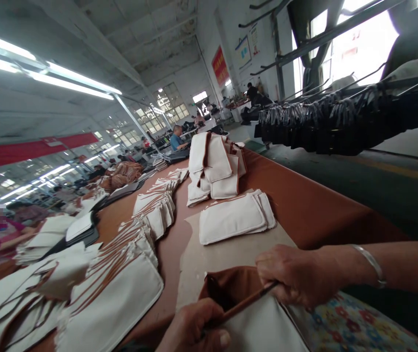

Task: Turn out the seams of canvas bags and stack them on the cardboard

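My left hand and right hand grip the brown-edged opening of a white pouch; beyond it, white pieces lie stacked on the brown-covered counter.

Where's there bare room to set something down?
The widest free patch of brown tabletop lies right of the white stacks, beyond the right hand. A narrow strip runs between the overlapping white row and the tan sheet; left of that, it's crowded.

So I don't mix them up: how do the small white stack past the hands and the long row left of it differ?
The small stack is compact; the long row is fanned out. The row shows brown strips, the stack mostly white. Both have white pieces.
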Tool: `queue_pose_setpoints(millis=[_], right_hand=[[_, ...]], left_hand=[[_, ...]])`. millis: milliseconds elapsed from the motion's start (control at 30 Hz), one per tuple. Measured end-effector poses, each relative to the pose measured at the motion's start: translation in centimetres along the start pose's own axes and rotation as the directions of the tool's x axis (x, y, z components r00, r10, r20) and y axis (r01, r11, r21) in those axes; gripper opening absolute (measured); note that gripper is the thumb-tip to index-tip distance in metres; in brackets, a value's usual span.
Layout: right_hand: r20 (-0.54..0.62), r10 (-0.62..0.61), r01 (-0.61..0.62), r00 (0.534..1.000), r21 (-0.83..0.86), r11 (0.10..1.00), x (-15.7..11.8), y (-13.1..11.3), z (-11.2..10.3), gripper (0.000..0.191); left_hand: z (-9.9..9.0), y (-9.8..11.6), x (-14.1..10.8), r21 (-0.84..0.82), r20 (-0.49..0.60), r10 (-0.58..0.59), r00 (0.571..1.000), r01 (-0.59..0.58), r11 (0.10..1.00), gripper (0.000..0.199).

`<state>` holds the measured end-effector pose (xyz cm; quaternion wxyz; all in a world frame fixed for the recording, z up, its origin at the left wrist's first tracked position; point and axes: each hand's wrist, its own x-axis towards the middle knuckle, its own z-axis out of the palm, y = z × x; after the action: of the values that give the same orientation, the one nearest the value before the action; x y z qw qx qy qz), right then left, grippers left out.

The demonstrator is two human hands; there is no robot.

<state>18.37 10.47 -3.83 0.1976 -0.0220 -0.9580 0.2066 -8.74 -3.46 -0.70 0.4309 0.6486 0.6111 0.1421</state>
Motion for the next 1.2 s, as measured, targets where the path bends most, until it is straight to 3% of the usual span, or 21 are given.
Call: queue_pose_setpoints(millis=[133, 233, 333, 433, 533, 633, 767, 867, 933, 1000, 1133, 1200], right_hand=[[-0.006, 0.111, -0.111, 0.994, -0.071, 0.991, -0.9, 2.8, 1.4, 0.011], [0.056, 0.235, -0.232, 0.97, -0.063, 0.971, 0.3, 3.2, 0.8, 0.022], [-0.07, 0.32, -0.295, 0.945, 0.238, 0.925, 3.4, 0.7, -1.2, 0.033], [-0.088, 0.267, -0.182, 0.96, 0.532, 0.827, 6.5, -2.2, -1.7, 0.05], [0.069, 0.222, -0.219, 0.973, 0.592, 0.776, 7.8, -2.5, 0.4, 0.051], [0.271, 0.228, -0.353, 0.935, 0.652, 0.671, 7.2, -1.1, 3.1, 0.042], [0.23, 0.256, -0.337, 0.939, 0.763, 0.551, 5.6, -0.1, 3.3, 0.026], [0.145, 0.332, -0.322, 0.932, 0.751, 0.577, 4.7, 0.6, 1.7, 0.022], [0.117, 0.362, -0.324, 0.925, 0.743, 0.586, 4.2, 1.5, 1.0, 0.025], [0.115, 0.374, -0.344, 0.92, 0.695, 0.631, 3.8, 2.5, 0.7, 0.025], [0.001, 0.403, -0.368, 0.915, 0.41, 0.834, 3.5, 2.1, -0.3, 0.021], [-0.02, 0.389, -0.331, 0.921, 0.485, 0.809, 3.6, 0.4, -1.1, 0.03]], left_hand=[[-0.4, 0.1, -0.2, 0.15, -0.189, -0.04, 0.981, 0.069, 0.986, 0.021], [-0.2, 2.9, 0.1, 0.313, -0.263, 0.038, 0.964, 0.048, 0.949, 0.017], [0.3, 6.3, 1.1, 0.367, -0.324, 0.092, 0.942, 0.035, 0.929, 0.014], [0.3, 7.5, 2.1, 0.181, -0.309, 0.095, 0.946, -0.039, 0.983, 0.013], [-0.2, 5.7, 2.2, -0.079, -0.12, 0.031, 0.992, -0.041, 0.996, 0.024], [-0.2, 2.5, 1.1, -0.182, 0.054, -0.024, 0.998, 0.034, 0.983, 0.05], [0.6, -1.6, -1.0, -0.355, 0.071, -0.043, 0.997, 0.066, 0.933, 0.058], [0.7, -3.1, -2.1, -0.492, 0.021, -0.07, 0.997, 0.072, 0.868, 0.058], [0.5, -2.7, -2.6, -0.543, -0.045, -0.063, 0.997, 0.029, 0.839, 0.052], [0.3, -1.4, -2.7, -0.546, -0.11, -0.039, 0.993, -0.027, 0.837, 0.044], [0.8, 2.6, -1.7, -0.491, -0.172, -0.028, 0.985, -0.061, 0.869, 0.038], [1.3, 4.3, -0.8, -0.499, -0.12, 0.005, 0.993, -0.065, 0.864, 0.034]])
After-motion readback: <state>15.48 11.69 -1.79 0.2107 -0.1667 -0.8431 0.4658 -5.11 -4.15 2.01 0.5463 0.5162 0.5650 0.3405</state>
